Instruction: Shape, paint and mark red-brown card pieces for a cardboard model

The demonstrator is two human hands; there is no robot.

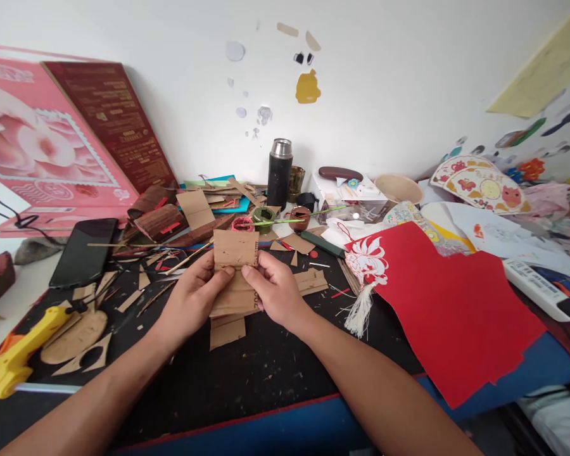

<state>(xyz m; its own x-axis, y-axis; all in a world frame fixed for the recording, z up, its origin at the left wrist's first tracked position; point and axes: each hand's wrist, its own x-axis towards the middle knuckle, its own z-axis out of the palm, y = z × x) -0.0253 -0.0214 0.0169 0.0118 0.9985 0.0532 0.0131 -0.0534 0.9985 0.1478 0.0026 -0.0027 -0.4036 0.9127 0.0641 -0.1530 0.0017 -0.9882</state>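
Observation:
Between my two hands is a piece of brown corrugated cardboard (236,250), creased across its middle. My left hand (197,288) grips its left edge with the thumb pressed on the front face. Opposite it, my right hand (278,285) pinches the right edge the same way. The fingers behind the cardboard are hidden. Just below lies a smaller cardboard scrap (227,332) on the black mat (275,392). Behind the held piece stand small open paint jars: a red one (242,224), a green one (264,216) and a brown one (299,218).
A yellow glue gun (26,354) and a black phone (83,253) lie at left, among cardboard scraps. A black thermos (279,174) stands at the back. A large red sheet (456,310) covers the right side, near a white tassel (360,313) and a green-handled tool (323,244).

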